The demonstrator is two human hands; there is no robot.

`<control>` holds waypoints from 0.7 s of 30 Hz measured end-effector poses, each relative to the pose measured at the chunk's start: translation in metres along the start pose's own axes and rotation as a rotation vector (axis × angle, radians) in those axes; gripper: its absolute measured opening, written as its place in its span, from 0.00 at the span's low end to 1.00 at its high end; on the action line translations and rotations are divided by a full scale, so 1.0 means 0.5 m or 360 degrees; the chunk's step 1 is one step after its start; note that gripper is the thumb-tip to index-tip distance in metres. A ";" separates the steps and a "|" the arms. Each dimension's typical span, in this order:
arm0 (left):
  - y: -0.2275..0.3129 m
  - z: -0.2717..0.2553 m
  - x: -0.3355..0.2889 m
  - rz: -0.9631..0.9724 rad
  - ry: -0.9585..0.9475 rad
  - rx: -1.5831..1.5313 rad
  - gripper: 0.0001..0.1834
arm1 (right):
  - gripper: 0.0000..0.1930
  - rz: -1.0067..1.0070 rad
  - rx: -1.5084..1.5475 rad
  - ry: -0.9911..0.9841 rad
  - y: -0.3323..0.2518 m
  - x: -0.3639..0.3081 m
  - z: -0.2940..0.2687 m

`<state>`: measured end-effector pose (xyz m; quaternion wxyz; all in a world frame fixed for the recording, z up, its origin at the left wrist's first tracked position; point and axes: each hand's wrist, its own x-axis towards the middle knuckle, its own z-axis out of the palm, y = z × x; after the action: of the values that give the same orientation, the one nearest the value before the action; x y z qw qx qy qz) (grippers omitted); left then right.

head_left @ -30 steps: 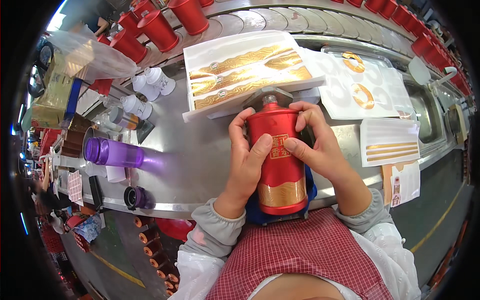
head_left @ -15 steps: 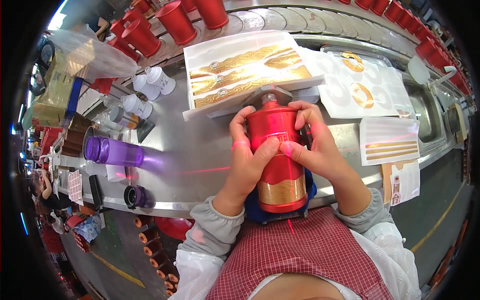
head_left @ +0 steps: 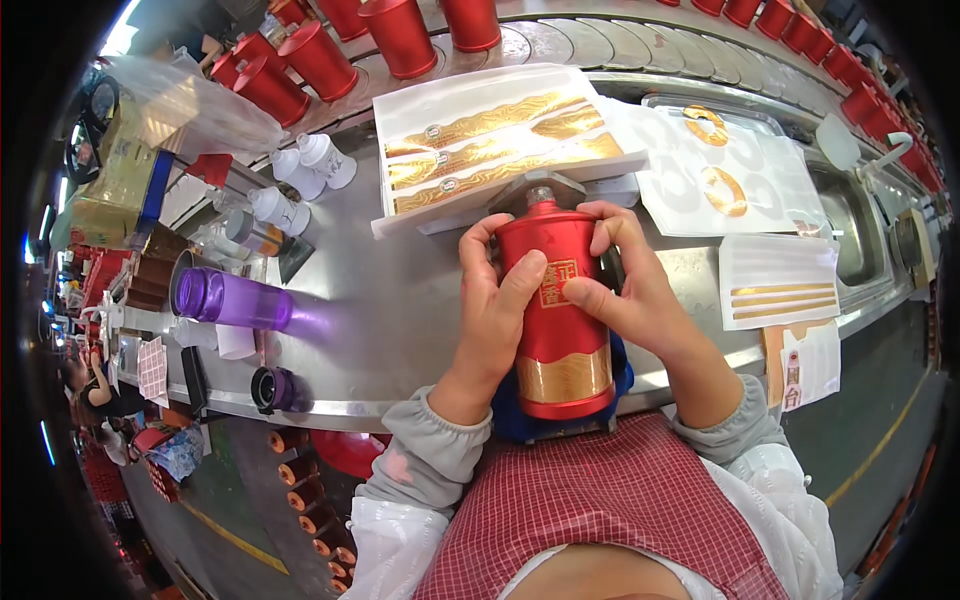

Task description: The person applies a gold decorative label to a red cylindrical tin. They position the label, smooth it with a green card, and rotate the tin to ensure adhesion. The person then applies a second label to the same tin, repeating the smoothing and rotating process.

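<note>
A red bottle (head_left: pixel 540 335) with a narrow clear neck lies with its top pointing away from me, on a blue padded rest (head_left: pixel 622 375) at the bench's front edge. It bears a gold band low down and a small gold-lettered square label (head_left: pixel 558 284) at mid-height. My left hand (head_left: pixel 490 300) curls round the bottle's left side, its thumb just left of the label. From the right side, my right hand (head_left: pixel 635 285) grips it, thumb tip at the label's right edge. Beyond the neck, a tilted stand holds a sheet of gold wrap-round stickers (head_left: pixel 500 140).
More label sheets (head_left: pixel 735 165) lie at the right, before a sink (head_left: pixel 855 230). To the left are a purple bottle (head_left: pixel 240 300), a dark lid (head_left: pixel 278 390) and several small white bottles (head_left: pixel 325 160). Behind runs a slatted conveyor (head_left: pixel 600 45) carrying red bottles (head_left: pixel 397 38).
My thumbs have drawn apart, the left one up and leftward, uncovering the gold label. Red light lines across the bottle and hands are gone. Bottles on the conveyor have shifted right.
</note>
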<state>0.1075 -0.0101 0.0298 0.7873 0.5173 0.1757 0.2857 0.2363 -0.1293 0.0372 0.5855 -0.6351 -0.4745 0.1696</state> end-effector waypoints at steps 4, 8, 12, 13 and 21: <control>0.000 0.006 -0.001 0.0027 -0.0003 -0.0042 0.28 | 0.17 0.0275 0.0228 0.0102 0.003 0.016 0.003; 0.004 0.011 -0.003 0.0004 0.0015 -0.0072 0.28 | 0.17 0.0138 0.0015 0.0062 0.006 0.018 0.003; -0.003 0.006 0.000 0.0032 -0.0003 -0.0058 0.27 | 0.18 0.0102 0.0034 -0.0040 0.008 0.013 -0.009; -0.002 0.008 0.000 0.0029 0.0001 -0.0061 0.27 | 0.18 0.0102 0.0046 -0.0068 0.008 0.011 -0.011; -0.010 -0.009 0.011 0.0106 0.0112 0.0289 0.28 | 0.20 0.0124 0.0114 -0.0090 0.009 0.001 -0.010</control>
<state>0.1105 -0.0047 0.0234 0.7206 0.5817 0.2109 0.3127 0.2420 -0.1313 0.0345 0.5871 -0.6266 -0.4593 0.2272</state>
